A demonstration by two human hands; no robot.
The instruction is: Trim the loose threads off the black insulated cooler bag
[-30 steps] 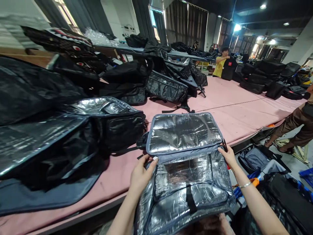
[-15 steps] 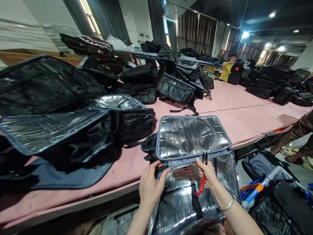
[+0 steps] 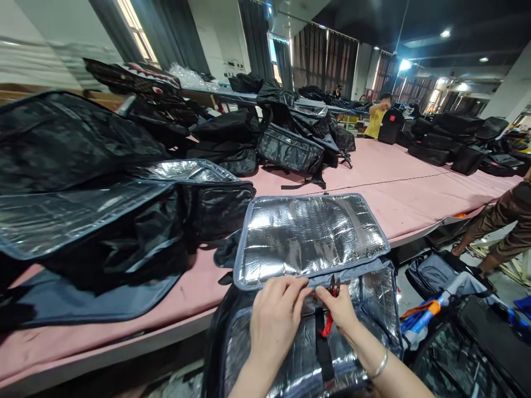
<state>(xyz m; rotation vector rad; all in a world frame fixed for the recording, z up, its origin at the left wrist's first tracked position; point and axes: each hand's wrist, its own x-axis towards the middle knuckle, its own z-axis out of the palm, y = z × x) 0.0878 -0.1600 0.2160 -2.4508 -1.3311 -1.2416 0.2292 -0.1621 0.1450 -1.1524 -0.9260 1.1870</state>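
Note:
In front of me an insulated bag [image 3: 375,287] lies open, its silver foil lining showing and its lid [image 3: 311,235] folded back over the pink table edge. My left hand [image 3: 274,312] is closed, pinching the grey fabric seam between lid and body. Close beside it, my right hand [image 3: 342,312] has small thread snips [image 3: 334,285] with a red wrapping in its grip, dark blades pointing up. Its thumb and forefinger also touch the same grey seam. A black strap [image 3: 324,348] runs down the foil inside the bag. Part of the seam is hidden by my fingers.
Another open foil-lined bag [image 3: 153,232] lies on the pink table [image 3: 415,193] to the left. Camouflage and black bags [image 3: 290,146] are heaped behind. A person in yellow [image 3: 375,120] is across the table. Bags [image 3: 440,276] lie on the floor at right, near another person's legs [image 3: 493,226].
My left hand has moved right along the seam, close to my right hand. The lid has shifted slightly left and down in view, and both hands sit lower on the seam.

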